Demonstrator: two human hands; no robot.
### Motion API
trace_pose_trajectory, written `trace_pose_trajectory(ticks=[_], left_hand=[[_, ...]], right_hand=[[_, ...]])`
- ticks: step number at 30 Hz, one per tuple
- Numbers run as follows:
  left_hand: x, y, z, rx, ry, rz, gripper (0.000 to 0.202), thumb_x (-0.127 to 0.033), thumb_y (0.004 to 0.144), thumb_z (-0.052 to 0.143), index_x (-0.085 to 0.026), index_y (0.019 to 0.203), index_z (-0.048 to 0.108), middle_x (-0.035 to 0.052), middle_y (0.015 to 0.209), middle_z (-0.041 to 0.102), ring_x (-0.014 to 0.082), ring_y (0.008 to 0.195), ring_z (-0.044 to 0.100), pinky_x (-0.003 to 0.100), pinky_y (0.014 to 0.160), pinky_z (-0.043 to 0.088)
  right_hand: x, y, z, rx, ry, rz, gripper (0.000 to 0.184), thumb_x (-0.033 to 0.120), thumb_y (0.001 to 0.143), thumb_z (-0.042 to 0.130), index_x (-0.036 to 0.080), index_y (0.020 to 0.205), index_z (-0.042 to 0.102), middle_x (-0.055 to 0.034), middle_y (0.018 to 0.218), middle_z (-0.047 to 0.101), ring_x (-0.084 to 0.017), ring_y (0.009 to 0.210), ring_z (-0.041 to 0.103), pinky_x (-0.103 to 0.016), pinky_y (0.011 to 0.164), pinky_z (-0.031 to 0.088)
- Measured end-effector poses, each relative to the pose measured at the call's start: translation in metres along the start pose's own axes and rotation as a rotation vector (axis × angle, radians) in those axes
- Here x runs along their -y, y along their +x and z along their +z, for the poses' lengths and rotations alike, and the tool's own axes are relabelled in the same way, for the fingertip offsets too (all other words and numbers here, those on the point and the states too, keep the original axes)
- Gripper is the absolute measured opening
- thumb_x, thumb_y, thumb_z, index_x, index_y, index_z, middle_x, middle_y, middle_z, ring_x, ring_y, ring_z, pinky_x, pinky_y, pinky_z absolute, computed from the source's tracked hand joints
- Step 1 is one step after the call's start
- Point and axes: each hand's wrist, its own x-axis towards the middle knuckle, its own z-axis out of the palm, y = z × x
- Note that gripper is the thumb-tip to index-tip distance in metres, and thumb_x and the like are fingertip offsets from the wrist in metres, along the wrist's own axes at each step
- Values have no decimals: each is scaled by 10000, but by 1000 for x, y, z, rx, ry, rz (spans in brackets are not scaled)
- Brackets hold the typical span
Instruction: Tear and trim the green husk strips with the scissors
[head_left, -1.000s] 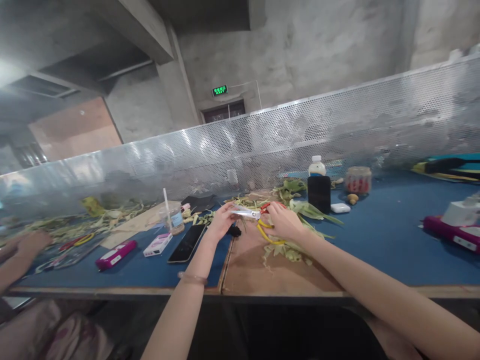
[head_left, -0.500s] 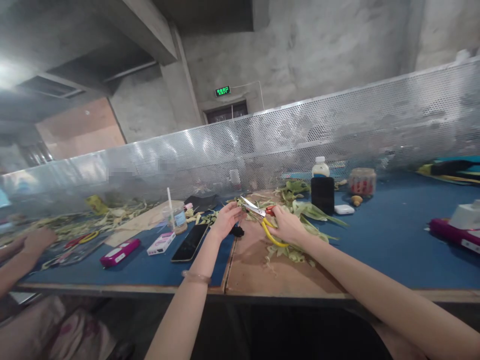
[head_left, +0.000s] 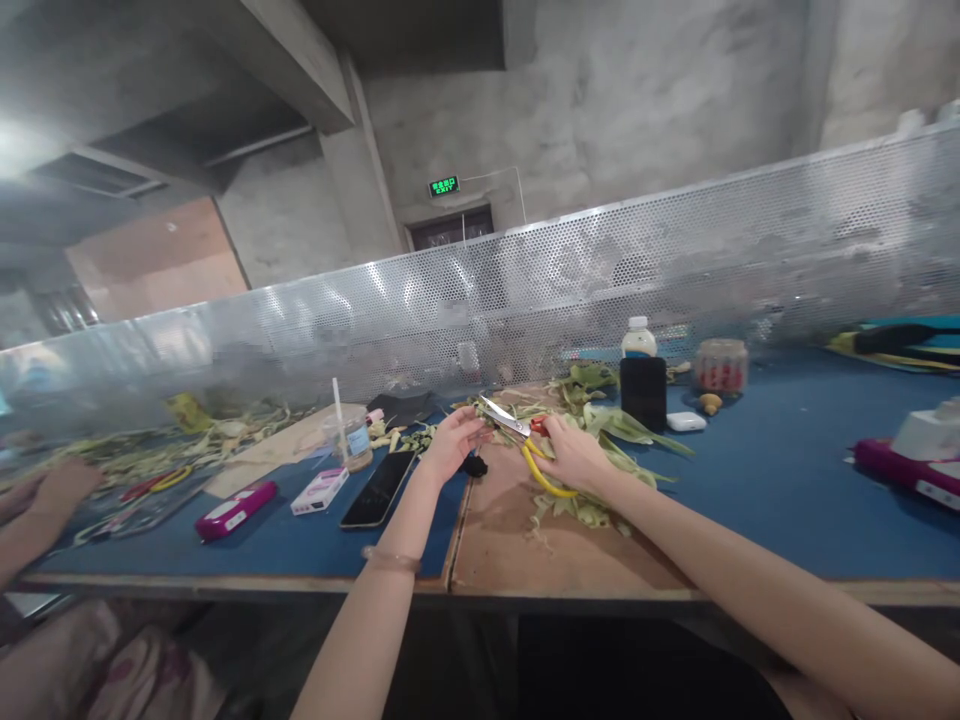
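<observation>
My right hand [head_left: 574, 455] grips scissors [head_left: 541, 476] with yellow and red handles, their blades parted and pointing left toward my left hand. My left hand [head_left: 452, 442] is close beside the blades with bent fingers around a piece of plant [head_left: 471, 405]; its exact shape is mostly hidden. Below and between the hands lies a brown board [head_left: 502, 540]. Pale green leaves and trimmings [head_left: 589, 510] are heaped on it, partly under my right hand and wrist. A small black object [head_left: 475, 466] rests beneath my left fingers.
Left of my arm lie a phone [head_left: 379, 490], a white-and-pink box [head_left: 320, 491], a magenta device [head_left: 236, 511] and a cup with straw [head_left: 357, 443]. At right stand a bottle [head_left: 638, 338], a black upright object [head_left: 643, 393] and a jar [head_left: 721, 367]. A co-worker's hand [head_left: 69, 488] is far left.
The view has shifted very slightly. Both my hands and the parted scissors stay almost where they were. The co-worker's hand at far left has moved a little left.
</observation>
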Motion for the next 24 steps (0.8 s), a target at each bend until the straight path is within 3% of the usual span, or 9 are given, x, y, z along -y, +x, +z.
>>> trace_pose_trajectory(ticks=[24], left_hand=[[-3, -3, 3, 51, 15, -28, 244, -108, 631, 656, -140, 821, 506, 25, 776, 637, 156, 696, 639, 279, 673, 503]], right_hand=[[-2, -1, 2, -43, -36, -47, 392, 491, 796, 400, 171, 1020, 436, -85, 975, 570, -190, 845, 561, -245, 592, 345]])
